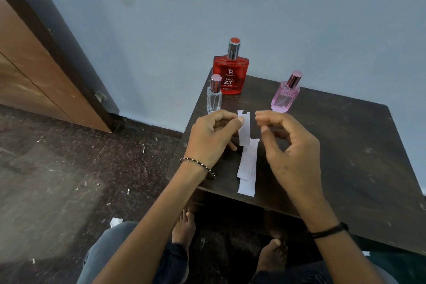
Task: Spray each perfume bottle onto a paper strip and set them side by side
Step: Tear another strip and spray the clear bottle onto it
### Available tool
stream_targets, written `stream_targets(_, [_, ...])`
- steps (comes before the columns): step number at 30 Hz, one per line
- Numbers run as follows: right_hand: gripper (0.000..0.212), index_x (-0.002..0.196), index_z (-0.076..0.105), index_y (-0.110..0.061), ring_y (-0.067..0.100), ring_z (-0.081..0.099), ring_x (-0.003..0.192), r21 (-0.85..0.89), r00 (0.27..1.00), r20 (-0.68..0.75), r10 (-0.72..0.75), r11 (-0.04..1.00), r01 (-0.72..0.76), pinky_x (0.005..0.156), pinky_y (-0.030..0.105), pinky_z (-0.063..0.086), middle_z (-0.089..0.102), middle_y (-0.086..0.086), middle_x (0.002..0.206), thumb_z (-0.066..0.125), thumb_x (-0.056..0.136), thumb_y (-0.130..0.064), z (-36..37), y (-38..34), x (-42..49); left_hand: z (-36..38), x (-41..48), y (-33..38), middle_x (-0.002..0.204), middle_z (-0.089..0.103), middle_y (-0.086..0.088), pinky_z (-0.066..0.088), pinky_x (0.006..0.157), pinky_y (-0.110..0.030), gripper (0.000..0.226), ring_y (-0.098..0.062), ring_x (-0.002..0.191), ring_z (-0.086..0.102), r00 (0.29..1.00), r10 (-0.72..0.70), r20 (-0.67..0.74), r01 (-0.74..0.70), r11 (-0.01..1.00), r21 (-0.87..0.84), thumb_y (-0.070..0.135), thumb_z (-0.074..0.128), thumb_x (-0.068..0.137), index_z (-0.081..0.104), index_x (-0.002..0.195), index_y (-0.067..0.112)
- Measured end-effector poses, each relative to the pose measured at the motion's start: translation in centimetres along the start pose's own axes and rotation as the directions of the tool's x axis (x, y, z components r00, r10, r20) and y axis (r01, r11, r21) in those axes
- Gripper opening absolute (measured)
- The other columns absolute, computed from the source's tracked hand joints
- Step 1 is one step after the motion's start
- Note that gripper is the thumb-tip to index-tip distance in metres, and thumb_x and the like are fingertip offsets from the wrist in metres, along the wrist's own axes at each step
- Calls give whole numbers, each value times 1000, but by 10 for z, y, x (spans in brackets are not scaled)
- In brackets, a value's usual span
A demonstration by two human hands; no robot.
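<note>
Three capped perfume bottles stand at the back of a dark wooden table (345, 145): a large red bottle (230, 71), a small clear bottle (214, 95) at its left front, and a pink bottle (285, 97) to the right. My left hand (212, 138) pinches a short white paper strip (244, 129) by its upper left edge and holds it upright above the table. My right hand (290, 145) hovers just right of that strip with fingers curled, thumb and fingertips close together, holding nothing I can see. Two more white strips (247, 168) lie overlapping on the table below.
The table stands against a pale blue wall (253, 7). A wooden door (34, 76) is at the left. The dark speckled floor (69, 168) carries scraps of paper. My knees and bare feet (184, 226) show under the table's near edge.
</note>
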State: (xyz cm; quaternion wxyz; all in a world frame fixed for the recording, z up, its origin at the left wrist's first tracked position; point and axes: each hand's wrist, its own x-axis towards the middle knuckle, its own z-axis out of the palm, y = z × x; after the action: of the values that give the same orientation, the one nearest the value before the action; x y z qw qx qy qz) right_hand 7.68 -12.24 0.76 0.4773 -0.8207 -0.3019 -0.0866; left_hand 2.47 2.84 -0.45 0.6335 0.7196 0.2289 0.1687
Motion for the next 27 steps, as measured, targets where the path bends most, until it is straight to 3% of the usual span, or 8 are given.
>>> stream_targets(3, [19, 115, 71, -16, -3, 65, 100, 0, 999, 22, 37, 999, -37, 84, 4, 48, 71, -11, 109, 66, 97, -21, 7, -14, 23, -4, 0, 0, 82, 76, -1, 60, 59, -30, 15, -19, 55, 70, 1000, 4, 22, -5, 999, 44, 25, 67, 95, 73, 98, 11])
stream_targets(6, [39, 123, 66, -18, -3, 65, 102, -30, 982, 155, 106, 994, -102, 86, 4, 48, 71, -12, 115, 70, 93, -42, 21, -25, 52, -7, 0, -1, 83, 76, -2, 54, 53, -17, 16, -8, 45, 63, 1000, 2, 21, -4, 996, 91, 25, 65, 96, 72, 99, 11])
stream_targets(9, [57, 127, 62, -19, -2, 63, 106, -76, 938, 284, 197, 980, -183, 84, 2, 44, 70, -11, 119, 75, 83, -53, 40, -32, 73, -7, 0, 0, 85, 76, -2, 53, 54, -15, 15, -10, 46, 63, 1000, 1, 19, -3, 994, 112, 24, 63, 97, 71, 100, 11])
stream_targets(12, [63, 117, 67, -22, 5, 68, 101, -167, 917, 302, 260, 962, -218, 92, 28, 56, 73, -10, 107, 79, 73, -64, 60, -36, 82, -7, 0, 2, 83, 75, -3, 53, 56, -18, 10, -16, 48, 65, 999, 7, 44, -12, 992, 129, 21, 63, 96, 69, 90, 14])
stream_targets(14, [58, 103, 70, -24, 10, 70, 91, -258, 920, 279, 274, 945, -203, 87, 41, 59, 73, -10, 92, 76, 70, -71, 69, -37, 84, -6, 0, 1, 70, 71, 0, 50, 53, -14, 20, -15, 46, 63, 998, 4, 61, -14, 986, 164, 17, 63, 95, 62, 75, 20])
stream_targets(19, [36, 87, 70, -20, 21, 66, 83, -370, 943, 208, 260, 913, -170, 79, 44, 58, 71, -4, 80, 70, 80, -55, 77, -39, 81, -6, 2, -1, 68, 70, -5, 51, 53, -14, 24, -14, 46, 63, 997, -8, 80, -8, 980, 197, 9, 59, 95, 58, 72, 17])
stream_targets(24, [31, 93, 68, -21, 17, 68, 79, -283, 977, 147, 151, 953, -105, 73, 37, 60, 69, -7, 78, 65, 89, -52, 55, -39, 76, -3, 0, -2, 77, 71, 0, 48, 53, -10, 9, -5, 45, 59, 994, 61, 85, -74, 985, 156, 17, 61, 97, 63, 89, 13])
stream_targets(27, [25, 102, 61, -23, -8, 65, 70, -120, 982, 92, 164, 981, -153, 64, 5, 51, 66, -16, 80, 64, 95, -48, 21, -43, 66, 0, 3, -2, 70, 66, 1, 43, 55, -8, 11, -4, 52, 54, 995, 98, -25, -93, 984, 151, 19, 62, 96, 65, 89, 11])
